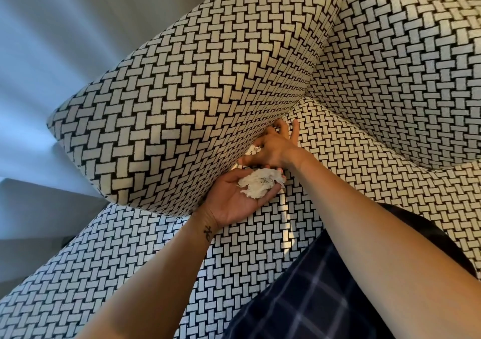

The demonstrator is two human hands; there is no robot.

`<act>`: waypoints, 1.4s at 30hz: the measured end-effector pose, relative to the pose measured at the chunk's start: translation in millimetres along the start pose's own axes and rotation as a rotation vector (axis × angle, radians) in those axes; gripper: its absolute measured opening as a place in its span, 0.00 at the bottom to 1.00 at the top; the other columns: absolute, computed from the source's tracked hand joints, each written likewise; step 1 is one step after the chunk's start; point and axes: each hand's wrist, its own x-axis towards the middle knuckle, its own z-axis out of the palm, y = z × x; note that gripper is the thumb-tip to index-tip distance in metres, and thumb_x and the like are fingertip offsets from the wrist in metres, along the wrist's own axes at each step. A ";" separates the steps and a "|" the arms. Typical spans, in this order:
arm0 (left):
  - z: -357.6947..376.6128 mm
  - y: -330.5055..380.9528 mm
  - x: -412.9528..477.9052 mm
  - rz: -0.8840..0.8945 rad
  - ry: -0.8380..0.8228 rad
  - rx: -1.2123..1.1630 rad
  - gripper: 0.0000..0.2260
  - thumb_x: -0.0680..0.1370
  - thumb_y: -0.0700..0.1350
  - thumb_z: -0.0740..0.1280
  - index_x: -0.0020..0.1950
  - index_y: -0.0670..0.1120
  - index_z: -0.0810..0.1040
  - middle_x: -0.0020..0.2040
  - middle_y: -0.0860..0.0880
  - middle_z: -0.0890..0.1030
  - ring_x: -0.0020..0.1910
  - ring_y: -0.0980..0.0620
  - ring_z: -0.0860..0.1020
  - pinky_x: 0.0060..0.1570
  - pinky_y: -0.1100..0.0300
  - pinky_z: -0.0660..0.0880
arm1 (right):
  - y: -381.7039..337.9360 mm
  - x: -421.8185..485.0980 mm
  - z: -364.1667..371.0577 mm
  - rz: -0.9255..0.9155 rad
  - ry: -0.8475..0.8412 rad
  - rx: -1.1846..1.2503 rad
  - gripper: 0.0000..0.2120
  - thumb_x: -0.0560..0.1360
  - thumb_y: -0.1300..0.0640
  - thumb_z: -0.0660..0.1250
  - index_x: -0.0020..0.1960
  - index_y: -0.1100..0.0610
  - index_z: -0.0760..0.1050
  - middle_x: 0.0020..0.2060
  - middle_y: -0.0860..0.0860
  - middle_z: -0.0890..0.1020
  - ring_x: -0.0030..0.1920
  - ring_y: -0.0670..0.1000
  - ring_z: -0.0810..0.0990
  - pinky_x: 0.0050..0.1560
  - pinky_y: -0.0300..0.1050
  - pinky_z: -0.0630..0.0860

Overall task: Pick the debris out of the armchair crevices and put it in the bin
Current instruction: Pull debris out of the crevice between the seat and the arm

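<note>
A crumpled tissue wad (260, 183) is cradled on the loosely curled fingers (269, 195) of the upturned left hand (234, 198). The right hand (273, 148) is pressed into the armchair (182, 91) crevice. A white scrap (253, 149) lies against its thumb; whether it is pinched cannot be told.

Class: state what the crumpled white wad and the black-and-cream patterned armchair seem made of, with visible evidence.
Crumpled white wad: probably tissue paper, matt; soft, torn, fibrous edges.
Black-and-cream patterned armchair: upholstery fabric, matt, slightly fuzzy basket-weave blocks; fibre unclear.
</note>
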 end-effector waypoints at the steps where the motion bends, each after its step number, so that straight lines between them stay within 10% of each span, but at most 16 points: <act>1: 1.0 -0.2 -0.8 0.003 -0.005 -0.004 0.18 0.74 0.34 0.68 0.63 0.28 0.77 0.66 0.30 0.77 0.63 0.32 0.79 0.64 0.40 0.76 | 1.6 0.5 0.8 -0.010 0.009 0.017 0.34 0.70 0.24 0.64 0.67 0.44 0.78 0.79 0.51 0.61 0.80 0.60 0.35 0.72 0.67 0.24; 10: 2.0 0.0 -1.8 0.007 0.004 0.010 0.22 0.68 0.31 0.75 0.61 0.30 0.79 0.67 0.31 0.76 0.65 0.32 0.77 0.65 0.40 0.75 | 9.9 -1.1 6.0 -0.067 0.138 0.195 0.15 0.74 0.34 0.69 0.48 0.44 0.84 0.72 0.51 0.70 0.80 0.57 0.44 0.72 0.61 0.23; 30: -2.8 2.2 2.2 0.002 -0.019 0.027 0.17 0.76 0.36 0.68 0.64 0.33 0.77 0.69 0.32 0.74 0.68 0.33 0.74 0.64 0.41 0.76 | 19.7 -19.2 5.1 -0.159 0.222 0.446 0.08 0.74 0.42 0.73 0.49 0.44 0.84 0.71 0.47 0.74 0.81 0.50 0.48 0.75 0.52 0.28; 34: -3.5 1.4 3.1 0.033 -0.022 0.063 0.19 0.78 0.38 0.66 0.67 0.32 0.76 0.69 0.32 0.74 0.67 0.34 0.76 0.62 0.43 0.78 | 22.6 -28.3 3.9 -0.187 0.242 0.559 0.08 0.75 0.48 0.74 0.52 0.50 0.85 0.61 0.47 0.81 0.75 0.51 0.67 0.80 0.60 0.48; 37: -3.9 1.0 3.1 0.055 0.011 0.092 0.20 0.80 0.43 0.59 0.65 0.30 0.78 0.68 0.32 0.76 0.65 0.34 0.77 0.64 0.43 0.77 | 24.6 -44.4 -1.8 -0.161 0.225 0.759 0.06 0.76 0.55 0.74 0.53 0.53 0.85 0.48 0.48 0.86 0.51 0.50 0.83 0.62 0.57 0.78; 42: -4.2 1.3 4.7 0.094 0.027 0.048 0.20 0.81 0.43 0.59 0.66 0.31 0.78 0.70 0.32 0.74 0.67 0.33 0.75 0.65 0.37 0.74 | 18.3 -78.0 -13.4 -0.208 0.274 0.693 0.07 0.78 0.55 0.72 0.55 0.53 0.85 0.45 0.42 0.83 0.47 0.39 0.80 0.48 0.37 0.74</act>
